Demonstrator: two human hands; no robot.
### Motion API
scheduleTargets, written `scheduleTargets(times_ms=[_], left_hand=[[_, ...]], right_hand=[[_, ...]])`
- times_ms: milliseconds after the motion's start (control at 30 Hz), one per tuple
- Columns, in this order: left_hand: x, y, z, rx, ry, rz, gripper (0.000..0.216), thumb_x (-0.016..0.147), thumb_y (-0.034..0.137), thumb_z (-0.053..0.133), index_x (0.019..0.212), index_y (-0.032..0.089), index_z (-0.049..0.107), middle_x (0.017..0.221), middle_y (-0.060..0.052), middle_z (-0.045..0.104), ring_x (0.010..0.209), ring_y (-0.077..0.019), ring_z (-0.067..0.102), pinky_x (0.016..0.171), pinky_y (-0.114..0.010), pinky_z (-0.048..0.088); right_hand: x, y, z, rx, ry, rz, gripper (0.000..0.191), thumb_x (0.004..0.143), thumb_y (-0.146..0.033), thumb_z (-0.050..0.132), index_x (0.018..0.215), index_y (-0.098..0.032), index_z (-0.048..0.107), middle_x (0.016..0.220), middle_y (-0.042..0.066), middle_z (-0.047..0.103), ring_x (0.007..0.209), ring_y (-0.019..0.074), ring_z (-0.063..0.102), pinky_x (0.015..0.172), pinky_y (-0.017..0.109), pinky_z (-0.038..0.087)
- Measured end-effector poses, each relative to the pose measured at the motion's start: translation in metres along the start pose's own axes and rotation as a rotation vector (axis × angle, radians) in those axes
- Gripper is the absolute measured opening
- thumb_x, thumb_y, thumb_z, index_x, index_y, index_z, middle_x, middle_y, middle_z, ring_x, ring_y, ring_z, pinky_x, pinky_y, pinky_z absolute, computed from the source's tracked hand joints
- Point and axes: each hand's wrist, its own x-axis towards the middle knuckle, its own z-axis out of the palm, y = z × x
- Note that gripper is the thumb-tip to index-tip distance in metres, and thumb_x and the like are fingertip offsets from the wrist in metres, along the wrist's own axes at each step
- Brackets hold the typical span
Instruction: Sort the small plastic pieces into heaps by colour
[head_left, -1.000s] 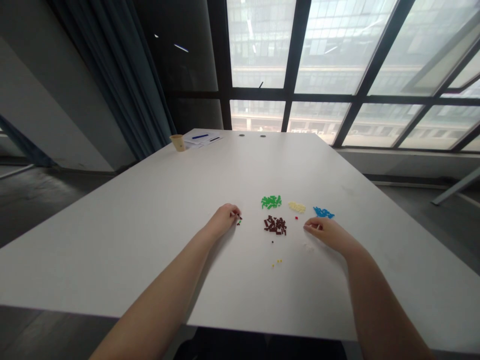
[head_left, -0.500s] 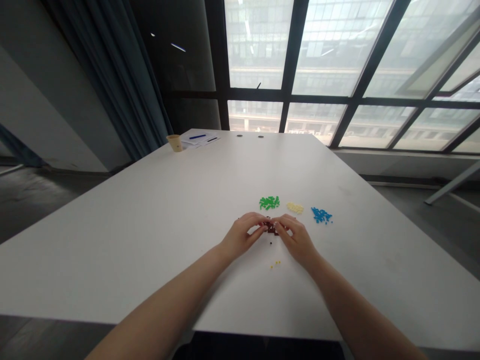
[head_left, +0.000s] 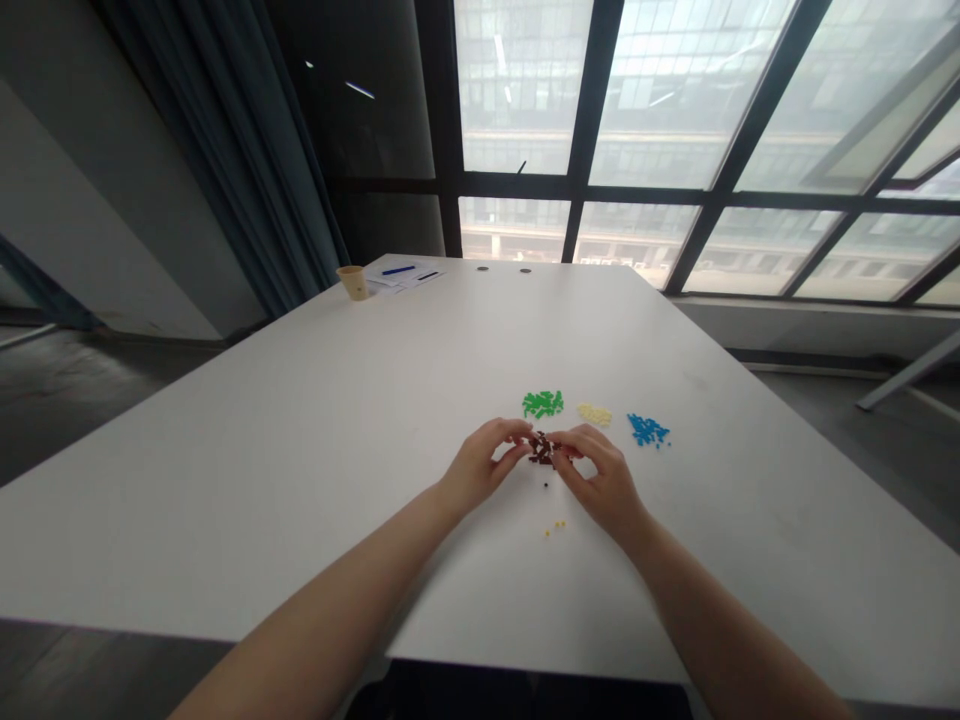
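Observation:
A small heap of dark brown pieces (head_left: 541, 450), perhaps tiny toy bricks, lies on the white table (head_left: 300, 450) between my hands. My left hand (head_left: 484, 462) borders the heap's left side, its thumb and index fingertips apart. On the other side my right hand (head_left: 601, 482) has bent fingers and a gap between thumb and index finger, with its tips at the brown pieces. I make out nothing held in either hand. One dark piece (head_left: 546, 485) lies just nearer to me, and a few tiny yellow pieces (head_left: 559, 524) lie nearer still.
Beyond my hands lie heaps of green pieces (head_left: 543, 404), pale yellow pieces (head_left: 595, 414) and blue pieces (head_left: 648, 430). A paper cup (head_left: 353, 283) stands at the far left, beside papers (head_left: 386, 285) with a blue pen (head_left: 398, 270). Windows rise behind the table.
My fingertips have moved slightly apart, and more of the brown heap shows between them. The whole view has shifted a little.

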Motion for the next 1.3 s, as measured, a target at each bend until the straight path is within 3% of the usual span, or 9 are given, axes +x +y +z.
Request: scheduleTargets(times_ms=[200, 333, 567, 733, 767, 867, 967, 1167, 1300], left_hand=[[0.010, -0.027, 0.006, 0.198, -0.171, -0.076, 0.016, 0.080, 0.024, 0.050, 0.087, 0.022, 0.065, 0.089, -0.004, 0.067, 0.087, -0.0179, 0.055, 0.082, -0.034, 0.040], [0.010, -0.037, 0.014, 0.312, -0.246, -0.135, 0.015, 0.077, 0.020, 0.053, 0.084, 0.025, 0.066, 0.088, -0.002, 0.066, 0.091, -0.0192, 0.052, 0.083, -0.036, 0.035], [0.009, -0.029, 0.027, 0.340, -0.223, -0.116, 0.019, 0.080, 0.022, 0.052, 0.093, 0.027, 0.064, 0.098, -0.004, 0.063, 0.098, -0.0199, 0.049, 0.086, -0.039, 0.027], [0.017, -0.039, -0.002, 0.419, -0.001, -0.240, 0.025, 0.082, 0.019, 0.043, 0.095, 0.024, 0.063, 0.101, -0.005, 0.062, 0.100, -0.0210, 0.050, 0.084, -0.038, 0.031], [0.018, -0.043, -0.010, 0.455, -0.001, -0.290, 0.025, 0.081, 0.018, 0.043, 0.092, 0.024, 0.065, 0.100, -0.005, 0.062, 0.100, -0.0220, 0.051, 0.084, -0.038, 0.032], [0.019, -0.056, -0.028, 0.455, -0.153, -0.407, 0.024, 0.077, 0.016, 0.046, 0.087, 0.023, 0.067, 0.099, -0.004, 0.062, 0.097, -0.0212, 0.053, 0.080, -0.033, 0.037], [0.018, -0.063, -0.033, 0.393, -0.255, -0.448, 0.023, 0.075, 0.018, 0.049, 0.087, 0.022, 0.067, 0.097, -0.003, 0.063, 0.089, -0.0174, 0.056, 0.075, -0.027, 0.040], [0.017, -0.063, -0.026, 0.325, -0.273, -0.388, 0.023, 0.070, 0.011, 0.049, 0.078, 0.021, 0.068, 0.086, -0.002, 0.064, 0.076, -0.0135, 0.057, 0.071, -0.024, 0.041], [0.019, -0.059, -0.023, 0.153, -0.193, -0.410, 0.014, 0.070, 0.016, 0.053, 0.074, 0.018, 0.066, 0.081, -0.003, 0.062, 0.074, -0.0142, 0.055, 0.069, -0.025, 0.041]], right_hand=[[0.006, 0.015, -0.026, -0.133, 0.180, 0.100, 0.020, 0.082, -0.026, 0.047, 0.092, -0.020, 0.063, 0.076, 0.003, 0.057, 0.069, 0.0142, 0.051, 0.066, 0.030, 0.043], [0.007, 0.027, -0.035, -0.136, 0.203, 0.197, 0.021, 0.082, -0.028, 0.047, 0.090, -0.019, 0.063, 0.079, 0.004, 0.057, 0.071, 0.0145, 0.052, 0.064, 0.028, 0.044], [0.007, 0.026, -0.028, -0.150, 0.110, 0.154, 0.019, 0.081, -0.025, 0.048, 0.088, -0.019, 0.064, 0.073, 0.002, 0.055, 0.063, 0.0121, 0.048, 0.059, 0.026, 0.041], [0.007, 0.027, -0.030, -0.161, 0.077, 0.170, 0.018, 0.081, -0.024, 0.048, 0.086, -0.018, 0.064, 0.073, 0.002, 0.054, 0.062, 0.0120, 0.048, 0.058, 0.025, 0.040], [0.007, 0.028, -0.030, -0.167, 0.065, 0.181, 0.019, 0.081, -0.024, 0.047, 0.086, -0.018, 0.064, 0.073, 0.002, 0.054, 0.063, 0.0122, 0.048, 0.058, 0.025, 0.040], [0.006, 0.031, -0.032, -0.200, -0.058, 0.221, 0.020, 0.081, -0.026, 0.047, 0.084, -0.018, 0.065, 0.071, 0.002, 0.055, 0.061, 0.0122, 0.048, 0.058, 0.025, 0.039], [0.004, 0.033, -0.031, -0.222, -0.213, 0.260, 0.021, 0.080, -0.028, 0.048, 0.081, -0.019, 0.066, 0.069, 0.002, 0.056, 0.060, 0.0121, 0.048, 0.059, 0.026, 0.039], [0.002, 0.032, -0.030, -0.218, -0.272, 0.296, 0.022, 0.081, -0.029, 0.046, 0.083, -0.019, 0.066, 0.071, 0.002, 0.057, 0.060, 0.0120, 0.048, 0.060, 0.026, 0.039], [0.003, 0.031, -0.031, -0.219, -0.273, 0.294, 0.022, 0.081, -0.029, 0.047, 0.082, -0.019, 0.066, 0.070, 0.002, 0.057, 0.061, 0.0123, 0.048, 0.061, 0.026, 0.039]])
